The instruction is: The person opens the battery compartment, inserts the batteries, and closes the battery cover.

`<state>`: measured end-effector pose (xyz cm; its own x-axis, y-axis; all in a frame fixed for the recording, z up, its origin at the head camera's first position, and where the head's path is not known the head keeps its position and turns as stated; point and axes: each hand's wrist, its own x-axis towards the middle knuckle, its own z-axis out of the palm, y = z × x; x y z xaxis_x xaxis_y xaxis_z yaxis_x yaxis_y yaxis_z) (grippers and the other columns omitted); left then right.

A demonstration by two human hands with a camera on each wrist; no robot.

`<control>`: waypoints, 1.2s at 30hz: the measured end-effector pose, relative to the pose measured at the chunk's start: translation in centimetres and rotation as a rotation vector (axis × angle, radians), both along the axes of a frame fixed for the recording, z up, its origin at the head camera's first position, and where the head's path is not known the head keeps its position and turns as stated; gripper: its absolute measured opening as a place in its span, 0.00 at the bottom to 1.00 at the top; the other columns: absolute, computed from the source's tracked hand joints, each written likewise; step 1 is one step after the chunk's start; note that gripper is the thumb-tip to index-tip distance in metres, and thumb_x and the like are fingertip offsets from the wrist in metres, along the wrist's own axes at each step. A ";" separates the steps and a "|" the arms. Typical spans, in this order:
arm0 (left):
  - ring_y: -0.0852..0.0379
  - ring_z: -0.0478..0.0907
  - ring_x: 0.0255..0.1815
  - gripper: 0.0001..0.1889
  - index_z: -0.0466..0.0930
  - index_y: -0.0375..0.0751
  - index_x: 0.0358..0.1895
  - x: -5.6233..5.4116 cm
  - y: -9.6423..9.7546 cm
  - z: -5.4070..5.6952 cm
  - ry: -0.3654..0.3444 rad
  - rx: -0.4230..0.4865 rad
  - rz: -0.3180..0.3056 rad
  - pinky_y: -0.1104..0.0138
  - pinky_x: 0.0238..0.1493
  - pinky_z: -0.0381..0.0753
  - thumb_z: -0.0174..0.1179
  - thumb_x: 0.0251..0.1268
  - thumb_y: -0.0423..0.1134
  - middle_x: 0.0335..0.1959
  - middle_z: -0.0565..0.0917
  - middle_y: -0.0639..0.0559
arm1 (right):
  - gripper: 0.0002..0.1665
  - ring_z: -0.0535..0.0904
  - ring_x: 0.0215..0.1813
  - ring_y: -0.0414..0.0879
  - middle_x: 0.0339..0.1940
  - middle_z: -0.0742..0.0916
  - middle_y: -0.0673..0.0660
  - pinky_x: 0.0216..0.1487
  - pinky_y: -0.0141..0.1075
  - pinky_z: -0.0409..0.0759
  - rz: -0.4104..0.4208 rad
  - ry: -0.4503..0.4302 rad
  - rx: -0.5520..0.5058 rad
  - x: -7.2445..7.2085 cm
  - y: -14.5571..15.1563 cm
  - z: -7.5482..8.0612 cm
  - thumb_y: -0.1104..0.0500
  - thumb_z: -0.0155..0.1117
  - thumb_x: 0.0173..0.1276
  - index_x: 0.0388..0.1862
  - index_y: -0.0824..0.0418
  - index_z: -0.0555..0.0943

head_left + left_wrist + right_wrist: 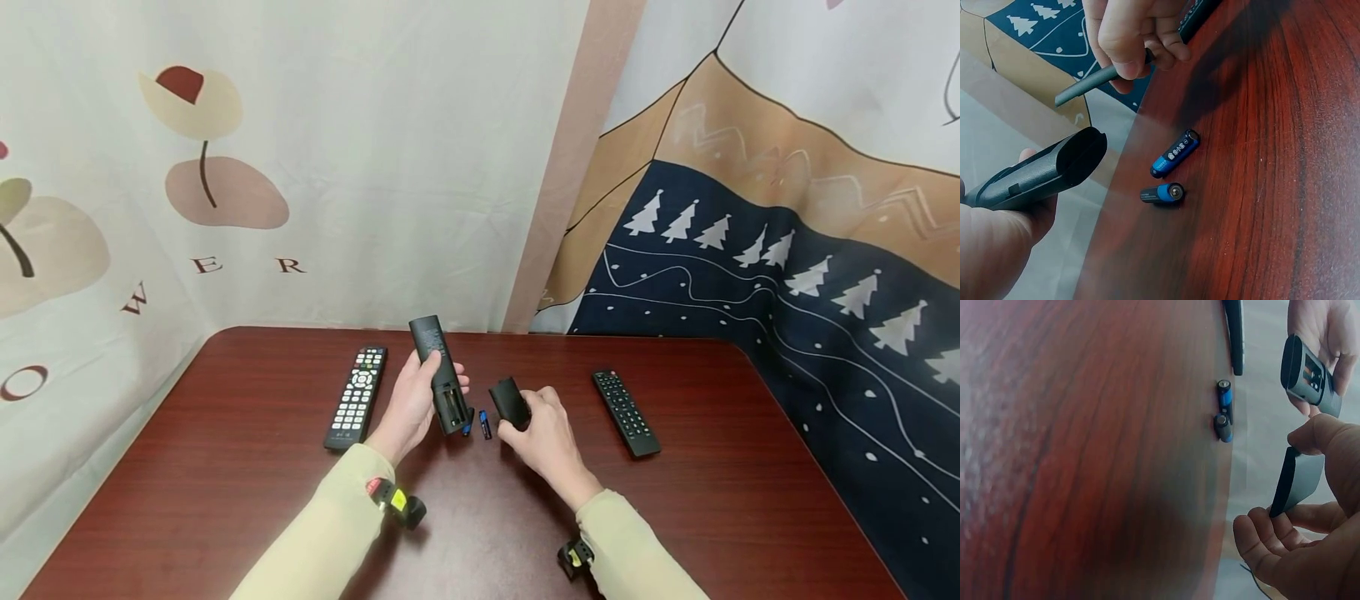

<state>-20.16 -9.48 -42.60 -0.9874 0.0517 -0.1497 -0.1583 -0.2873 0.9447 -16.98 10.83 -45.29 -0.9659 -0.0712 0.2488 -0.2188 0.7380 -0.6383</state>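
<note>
My left hand (411, 400) grips a black remote control (432, 350), its back turned up and the battery compartment (1314, 376) uncovered at the near end. To the right, my right hand (546, 433) pinches the black battery cover (510, 403) between thumb and fingers, apart from the remote. Two blue-and-black batteries lie on the table below and between the hands: one battery (1175, 153) shows whole in the left wrist view, and the other battery (1162, 194) lies close beside it. In the head view the held remote partly hides one of them.
A remote with white buttons (357, 400) lies face up left of the hands. Another black remote (626, 414) lies to the right. The dark red wooden table (225, 467) ends at a pale printed curtain (390, 167) behind and a navy one (697, 283) at right.
</note>
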 end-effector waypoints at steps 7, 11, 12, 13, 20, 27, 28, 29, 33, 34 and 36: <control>0.50 0.85 0.48 0.25 0.52 0.45 0.80 0.1 -0.1 0.0 0.000 -0.002 -0.007 0.47 0.64 0.78 0.36 0.88 0.45 0.53 0.78 0.37 | 0.27 0.77 0.39 0.50 0.43 0.80 0.60 0.44 0.45 0.81 -0.018 -0.024 -0.004 -0.3 0.6 -0.3 0.58 0.72 0.56 0.55 0.68 0.82; 0.49 0.85 0.50 0.25 0.52 0.46 0.80 0.1 -0.2 0.0 -0.001 -0.012 -0.011 0.51 0.63 0.80 0.36 0.88 0.46 0.54 0.79 0.37 | 0.27 0.78 0.39 0.50 0.42 0.80 0.60 0.44 0.46 0.81 -0.036 -0.058 0.012 -0.4 1.0 -0.3 0.58 0.73 0.56 0.55 0.68 0.82; 0.49 0.85 0.50 0.25 0.52 0.46 0.81 0.0 -0.2 0.0 0.000 -0.013 -0.011 0.52 0.62 0.80 0.36 0.88 0.46 0.54 0.79 0.37 | 0.27 0.78 0.39 0.50 0.42 0.80 0.60 0.44 0.46 0.82 -0.041 -0.065 0.018 -0.4 1.1 -0.3 0.58 0.73 0.57 0.55 0.68 0.82; 0.49 0.86 0.51 0.25 0.52 0.46 0.81 0.0 -0.2 0.0 0.001 -0.016 -0.012 0.52 0.62 0.81 0.37 0.88 0.46 0.53 0.79 0.38 | 0.27 0.78 0.39 0.50 0.42 0.80 0.59 0.44 0.46 0.82 -0.046 -0.069 0.023 -0.4 1.2 -0.3 0.58 0.73 0.57 0.54 0.67 0.82; 0.51 0.86 0.50 0.27 0.49 0.46 0.82 0.0 -0.3 0.1 -0.003 -0.012 -0.014 0.52 0.63 0.80 0.37 0.88 0.46 0.55 0.79 0.36 | 0.25 0.78 0.40 0.50 0.42 0.81 0.60 0.44 0.46 0.82 -0.068 -0.080 0.045 -0.7 2.0 -0.3 0.57 0.72 0.57 0.51 0.67 0.80; 0.50 0.85 0.50 0.26 0.50 0.46 0.82 0.1 -0.4 0.1 -0.005 -0.013 -0.013 0.51 0.64 0.80 0.37 0.88 0.46 0.54 0.79 0.38 | 0.24 0.79 0.41 0.52 0.42 0.82 0.61 0.44 0.48 0.82 -0.097 -0.097 0.091 -1.0 2.8 -0.4 0.57 0.72 0.56 0.49 0.68 0.80; 0.50 0.85 0.50 0.26 0.50 0.46 0.82 0.2 -0.4 0.1 -0.005 -0.013 -0.013 0.51 0.64 0.80 0.37 0.88 0.46 0.54 0.79 0.38 | 0.24 0.78 0.40 0.52 0.42 0.82 0.61 0.43 0.48 0.82 -0.099 -0.103 0.098 -1.1 2.8 -0.5 0.57 0.73 0.56 0.49 0.68 0.80; 0.50 0.85 0.50 0.26 0.50 0.46 0.82 0.2 -0.5 0.2 -0.005 -0.013 -0.012 0.51 0.63 0.80 0.37 0.88 0.46 0.54 0.79 0.38 | 0.24 0.78 0.40 0.52 0.42 0.82 0.61 0.43 0.48 0.82 -0.102 -0.111 0.104 -1.1 2.9 -0.5 0.57 0.73 0.56 0.49 0.68 0.79; 0.47 0.85 0.52 0.26 0.50 0.46 0.82 0.2 -0.6 0.2 -0.007 -0.012 -0.013 0.52 0.63 0.80 0.37 0.88 0.46 0.54 0.79 0.39 | 0.24 0.77 0.38 0.52 0.41 0.81 0.61 0.41 0.46 0.81 -0.115 -0.140 0.129 -1.1 3.1 -0.6 0.57 0.73 0.56 0.48 0.68 0.79; 0.47 0.85 0.52 0.26 0.50 0.46 0.81 0.3 -0.6 0.2 -0.007 -0.012 -0.013 0.53 0.62 0.81 0.37 0.88 0.46 0.53 0.79 0.39 | 0.24 0.77 0.38 0.52 0.41 0.80 0.62 0.41 0.46 0.81 -0.119 -0.146 0.134 -1.1 3.2 -0.6 0.58 0.73 0.56 0.49 0.69 0.78; 0.47 0.85 0.52 0.26 0.50 0.46 0.81 0.3 -0.6 0.3 -0.006 -0.014 -0.014 0.53 0.62 0.81 0.37 0.88 0.46 0.53 0.79 0.39 | 0.25 0.77 0.38 0.53 0.41 0.80 0.62 0.40 0.46 0.81 -0.128 -0.151 0.143 -1.2 3.2 -0.6 0.58 0.74 0.57 0.49 0.69 0.78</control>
<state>-19.89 -10.11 -42.35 -0.9857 0.0630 -0.1561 -0.1674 -0.2722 0.9476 -18.13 14.04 -45.91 -0.9949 0.0303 0.0967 -0.0273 0.8387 -0.5438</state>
